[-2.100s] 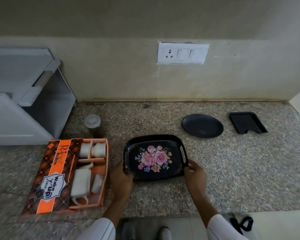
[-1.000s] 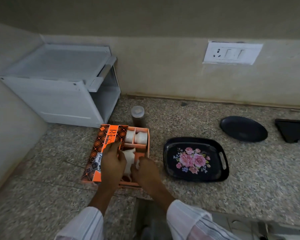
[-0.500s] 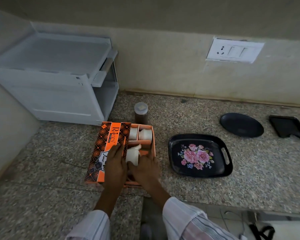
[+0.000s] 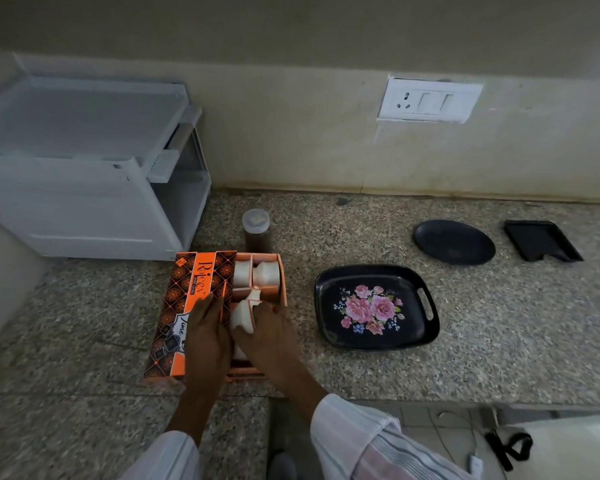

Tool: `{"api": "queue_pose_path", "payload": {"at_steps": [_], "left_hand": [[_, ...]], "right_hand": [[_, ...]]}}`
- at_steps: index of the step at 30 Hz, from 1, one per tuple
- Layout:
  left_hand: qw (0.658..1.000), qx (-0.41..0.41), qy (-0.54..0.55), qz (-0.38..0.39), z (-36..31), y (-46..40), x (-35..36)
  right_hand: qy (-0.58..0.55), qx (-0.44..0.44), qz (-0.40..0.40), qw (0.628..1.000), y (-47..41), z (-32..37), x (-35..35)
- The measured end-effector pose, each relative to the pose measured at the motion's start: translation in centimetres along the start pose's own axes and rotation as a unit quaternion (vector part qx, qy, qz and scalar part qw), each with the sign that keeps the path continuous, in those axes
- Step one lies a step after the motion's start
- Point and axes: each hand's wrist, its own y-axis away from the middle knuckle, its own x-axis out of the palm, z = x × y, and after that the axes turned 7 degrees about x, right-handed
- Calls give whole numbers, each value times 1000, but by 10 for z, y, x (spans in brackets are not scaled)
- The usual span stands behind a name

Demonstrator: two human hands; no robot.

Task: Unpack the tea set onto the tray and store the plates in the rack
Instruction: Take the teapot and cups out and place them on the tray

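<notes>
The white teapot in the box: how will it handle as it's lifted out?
The teapot looks glazed ceramic, so probably stiff, fragile and rather slippery. Its spout points toward the cardboard dividers of the box, so it may snag unless lifted straight up. Both the left hand and right hand are on it, suggesting some weight.

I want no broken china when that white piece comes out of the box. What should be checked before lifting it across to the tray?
1. Grip: both hands, left hand and right hand, are on the white teapot; how firm the hold is: cannot tell.
2. Teapot clear of the orange box dividers: cannot tell, its lower part is hidden.
3. Landing spot: the floral tray lies flat, nothing on it: ok.
4. Path from box to tray: bare counter between them: ok.
5. Remaining cups sit in the far compartments, apart from the hands: ok.
6. Brown jar stands behind the box, off the path: ok.
</notes>
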Motion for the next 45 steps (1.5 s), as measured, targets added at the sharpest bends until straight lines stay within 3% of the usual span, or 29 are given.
{"api": "queue_pose_path", "payload": {"at_steps": [4, 7, 10, 15, 26, 45], "left_hand": [[1000, -9, 3, 1, -6, -6, 2], [999, 39, 25, 3, -37, -14, 17], [994, 82, 46, 53, -82, -23, 42], [985, 39, 98, 139, -125, -31, 93], [973, -59, 118, 191, -121, -37, 124], [969, -63, 125, 205, -128, -37, 121]], "right_hand": [[-24, -12, -53, 998, -10, -9, -34], [-19, -1, -121, 992, -27, -25, -65], [-1, 23, -162, 986, -40, -53, -84], [45, 50, -217, 974, -58, -99, -97], [79, 36, -217, 972, -78, -122, -79], [63, 60, -210, 974, -81, -126, -74]]}}
